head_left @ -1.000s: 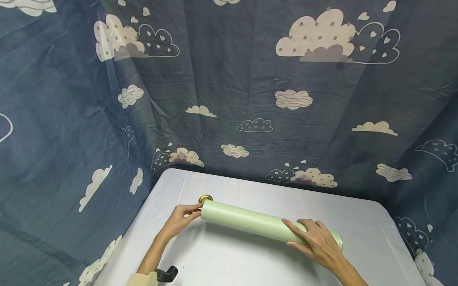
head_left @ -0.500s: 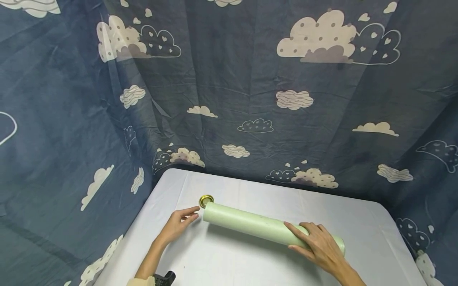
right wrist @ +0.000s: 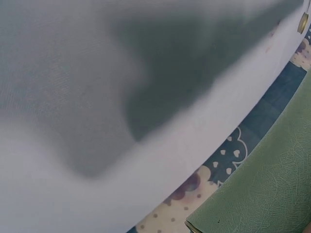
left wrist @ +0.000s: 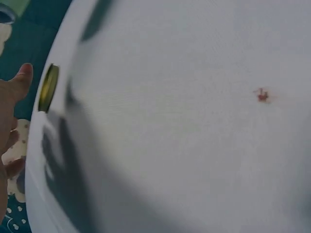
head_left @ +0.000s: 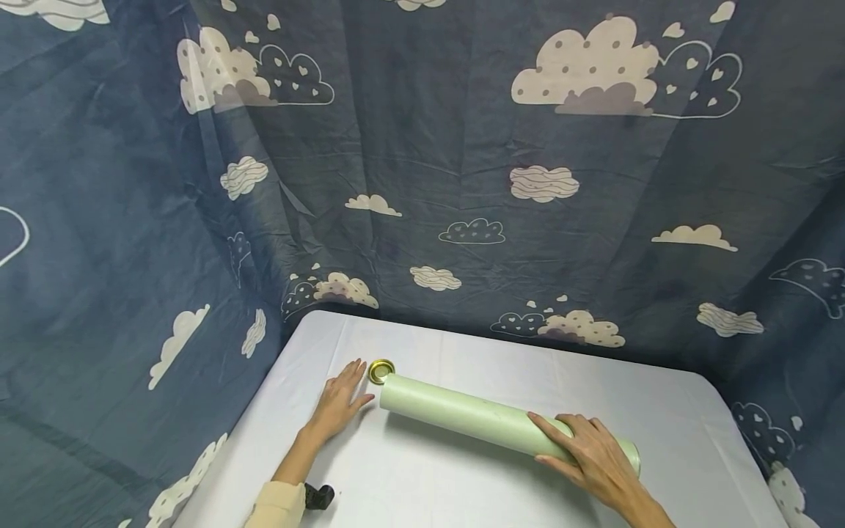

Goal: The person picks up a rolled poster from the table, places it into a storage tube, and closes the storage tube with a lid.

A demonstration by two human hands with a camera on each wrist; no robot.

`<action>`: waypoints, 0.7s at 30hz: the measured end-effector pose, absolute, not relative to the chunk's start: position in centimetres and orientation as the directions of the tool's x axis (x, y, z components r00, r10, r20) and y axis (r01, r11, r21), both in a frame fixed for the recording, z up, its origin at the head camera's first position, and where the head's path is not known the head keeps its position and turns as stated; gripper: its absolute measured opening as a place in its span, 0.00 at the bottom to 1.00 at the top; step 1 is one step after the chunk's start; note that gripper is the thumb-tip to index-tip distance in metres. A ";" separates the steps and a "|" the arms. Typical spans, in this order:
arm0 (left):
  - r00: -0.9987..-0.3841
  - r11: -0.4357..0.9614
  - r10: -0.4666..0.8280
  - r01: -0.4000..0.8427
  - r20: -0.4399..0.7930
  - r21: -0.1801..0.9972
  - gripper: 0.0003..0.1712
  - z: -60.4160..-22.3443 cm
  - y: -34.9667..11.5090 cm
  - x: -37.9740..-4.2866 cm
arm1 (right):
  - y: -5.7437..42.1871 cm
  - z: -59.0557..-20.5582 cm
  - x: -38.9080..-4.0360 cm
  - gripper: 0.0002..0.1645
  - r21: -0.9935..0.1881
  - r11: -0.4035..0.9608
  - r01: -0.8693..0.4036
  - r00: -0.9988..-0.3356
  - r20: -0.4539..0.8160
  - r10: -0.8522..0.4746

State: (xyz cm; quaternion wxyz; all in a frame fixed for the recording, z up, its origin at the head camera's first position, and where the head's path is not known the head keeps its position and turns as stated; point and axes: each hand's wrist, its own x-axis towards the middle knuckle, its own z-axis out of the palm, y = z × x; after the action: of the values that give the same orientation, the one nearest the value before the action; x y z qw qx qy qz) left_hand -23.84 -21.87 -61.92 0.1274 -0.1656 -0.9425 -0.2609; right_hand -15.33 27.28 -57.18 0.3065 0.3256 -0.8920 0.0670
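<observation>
Turned since half a second ago, the bare left hand point(head_left: 338, 402) now points its extended fingers across the white cloth-covered table point(head_left: 422, 484), thumb spread apart, just beside a round, gold-coloured metal lid point(head_left: 381, 372) lying there. We record the bare right hand point(head_left: 590, 455) gripping near the right end of a long, pale-green, grain-surfaced cylinder point(head_left: 455, 412), thumb and fingers around it; it is held above the table, its left end near the lid
</observation>
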 end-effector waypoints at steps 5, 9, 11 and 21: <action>-0.924 0.855 0.279 0.364 0.262 0.369 0.41 -63.2 -20.6 -25.0 | 27.4 -57.4 -15.1 0.38 0.085 0.783 -0.616 -0.612 0.575 -0.543; -0.924 0.877 0.309 0.369 0.227 0.308 0.39 -63.8 -20.0 -25.7 | 27.5 -57.5 -15.0 0.38 0.083 0.783 -0.616 -0.613 0.574 -0.543; -0.923 0.876 0.318 0.374 0.217 0.305 0.39 -64.0 -19.8 -25.9 | 27.6 -57.5 -14.9 0.37 0.083 0.781 -0.620 -0.609 0.577 -0.544; -0.909 0.879 0.341 0.399 0.239 0.261 0.37 -63.8 -19.1 -27.2 | 27.6 -57.3 -14.7 0.37 0.079 0.784 -0.616 -0.617 0.571 -0.542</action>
State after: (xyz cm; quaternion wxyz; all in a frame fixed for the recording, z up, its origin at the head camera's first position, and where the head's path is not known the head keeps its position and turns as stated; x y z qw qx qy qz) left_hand -27.24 -19.13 -63.84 0.0935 -0.1918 -0.9648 -0.1536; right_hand -14.70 27.65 -57.32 0.2958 0.3228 -0.8969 0.0624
